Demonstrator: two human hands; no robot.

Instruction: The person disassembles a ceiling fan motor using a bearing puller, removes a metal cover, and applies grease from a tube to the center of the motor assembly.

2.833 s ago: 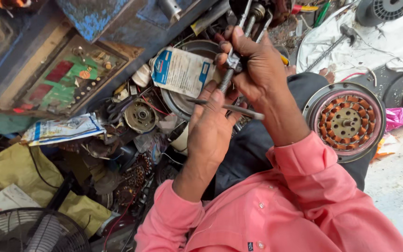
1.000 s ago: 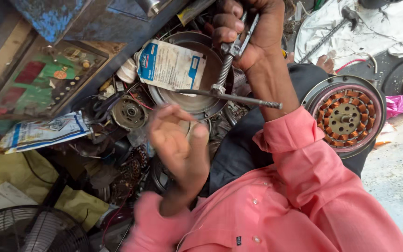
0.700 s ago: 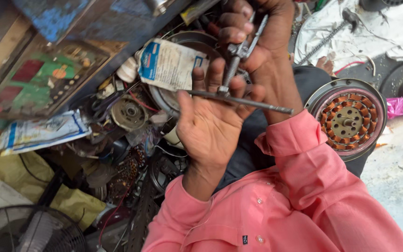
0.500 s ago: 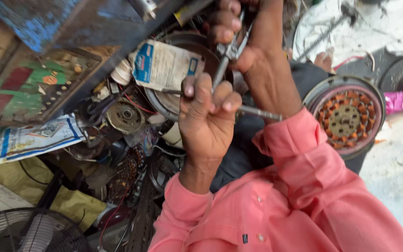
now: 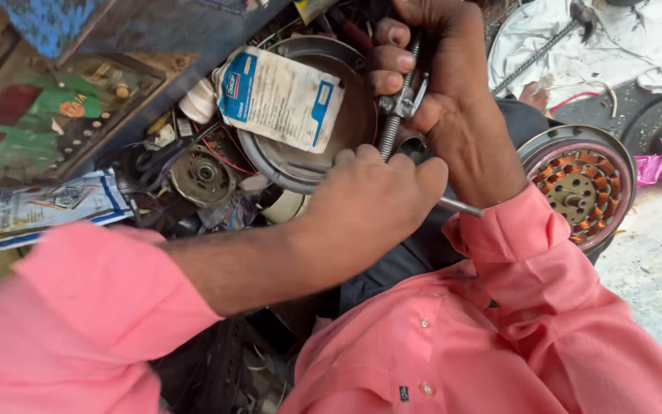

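My right hand [image 5: 453, 84] is closed around a metal puller tool with a threaded screw [image 5: 394, 115], held upright above my lap. Just below it, my left hand [image 5: 373, 201] is wrapped over the tool's thin steel crossbar [image 5: 461, 205]; one end of the bar pokes out to the right of my fist. The lower part of the tool is hidden under my left hand. Both arms wear pink sleeves.
A round metal cover [image 5: 350, 134] lies behind the hands with a white and blue packet [image 5: 281, 96] on it. A fan stator with copper windings [image 5: 576, 184] sits at the right. Small motor parts [image 5: 201, 176], another packet [image 5: 40, 207] and a green circuit board [image 5: 40, 115] clutter the left.
My left hand let go of the crossbar, swung away to the left, then came back and closed over it. My right hand kept hold of the puller throughout.
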